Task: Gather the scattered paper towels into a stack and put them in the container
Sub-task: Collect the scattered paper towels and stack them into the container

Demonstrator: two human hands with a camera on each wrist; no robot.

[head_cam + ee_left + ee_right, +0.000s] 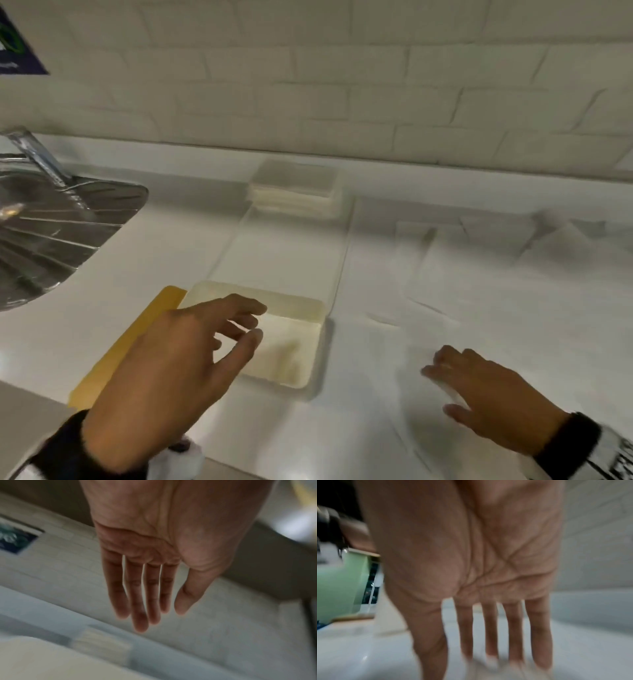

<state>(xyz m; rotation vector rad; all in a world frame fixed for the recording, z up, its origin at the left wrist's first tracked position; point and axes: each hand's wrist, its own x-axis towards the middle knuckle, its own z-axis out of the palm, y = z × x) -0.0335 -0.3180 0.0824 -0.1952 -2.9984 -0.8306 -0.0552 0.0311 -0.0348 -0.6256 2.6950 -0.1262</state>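
Container under spread left hand; right hand flat on paper towels.

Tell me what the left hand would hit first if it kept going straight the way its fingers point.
The left hand points up and right over the cream container, fingers open above it. Going straight on, it would probably meet the container's far wall first; its height above the rim is unclear in the blur, so it might pass over.

Two hands, one container, one lid.

Motion blur smears the paper towels at right (their edges merge); the sink is cut off at left.
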